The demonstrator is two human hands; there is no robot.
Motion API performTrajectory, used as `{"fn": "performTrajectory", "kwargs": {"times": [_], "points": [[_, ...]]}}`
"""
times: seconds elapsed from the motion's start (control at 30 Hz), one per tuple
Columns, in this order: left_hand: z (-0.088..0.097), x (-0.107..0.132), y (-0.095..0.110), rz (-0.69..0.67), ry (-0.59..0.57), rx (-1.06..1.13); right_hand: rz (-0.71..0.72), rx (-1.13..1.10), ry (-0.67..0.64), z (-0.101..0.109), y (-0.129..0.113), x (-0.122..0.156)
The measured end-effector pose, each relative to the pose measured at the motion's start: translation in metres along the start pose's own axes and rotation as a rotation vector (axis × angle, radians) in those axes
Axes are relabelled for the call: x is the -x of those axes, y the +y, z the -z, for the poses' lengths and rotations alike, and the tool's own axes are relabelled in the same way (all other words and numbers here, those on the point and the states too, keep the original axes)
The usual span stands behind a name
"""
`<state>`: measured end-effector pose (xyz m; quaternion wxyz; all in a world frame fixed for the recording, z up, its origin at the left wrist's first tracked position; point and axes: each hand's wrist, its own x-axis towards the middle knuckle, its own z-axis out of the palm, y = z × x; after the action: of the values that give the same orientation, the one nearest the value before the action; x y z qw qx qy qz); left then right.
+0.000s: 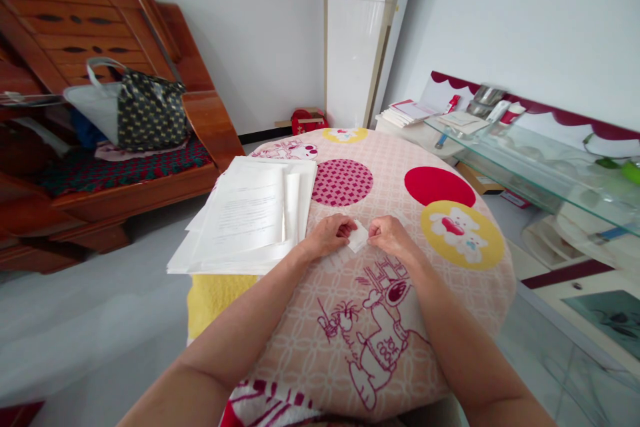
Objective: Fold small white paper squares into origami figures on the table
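Observation:
Between my hands, just above the patterned tablecloth (320, 340), is a small folded piece of white paper (358, 238). My left hand (331, 236) pinches its left edge with curled fingers. On the opposite side, my right hand (391, 235) has its fingertips closed at the paper's right edge. Left of my hands lies a loose stack of white paper sheets (240, 213), the top one printed with lines of text. One sheet in that stack is partly curled or folded. The undersides of my fingers are hidden.
A yellow cloth (217, 300) hangs at the table's left side. Beyond it stands a wooden bench (200, 177) holding a patterned bag (150, 110). To the right is a glass-topped stand (540, 167) with papers and cups. A tall white cabinet unit (356, 60) stands behind.

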<state>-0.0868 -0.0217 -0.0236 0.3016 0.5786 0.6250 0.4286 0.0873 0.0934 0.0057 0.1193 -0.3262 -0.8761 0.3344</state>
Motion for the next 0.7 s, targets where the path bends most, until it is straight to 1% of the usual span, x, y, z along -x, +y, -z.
{"fn": "performTrajectory", "kwargs": {"times": [0.1,0.17,0.27,0.33,0.43,0.53,0.63,0.7], "points": [[0.000,0.000,-0.001,-0.006,0.001,0.042,-0.067,-0.117,-0.037,0.000,0.004,-0.001],[-0.001,0.000,-0.002,-0.016,0.054,0.035,-0.087,-0.135,-0.031,-0.001,0.005,-0.002],[-0.004,-0.001,-0.001,-0.033,0.148,-0.075,-0.041,-0.017,0.033,-0.004,0.003,-0.003],[-0.006,-0.002,0.002,-0.028,0.159,-0.171,-0.054,0.007,0.033,-0.004,0.001,-0.003],[-0.005,-0.003,0.007,0.015,0.140,-0.250,-0.138,-0.153,-0.045,-0.002,-0.002,-0.001],[-0.001,-0.003,0.011,0.062,0.126,-0.167,-0.143,-0.376,-0.075,0.000,-0.004,0.000],[0.003,-0.002,0.011,0.108,0.129,0.023,-0.101,-0.526,-0.031,-0.002,-0.004,-0.001],[0.004,0.000,0.011,0.147,0.159,0.160,-0.091,-0.595,0.008,-0.004,-0.004,-0.001]]}}
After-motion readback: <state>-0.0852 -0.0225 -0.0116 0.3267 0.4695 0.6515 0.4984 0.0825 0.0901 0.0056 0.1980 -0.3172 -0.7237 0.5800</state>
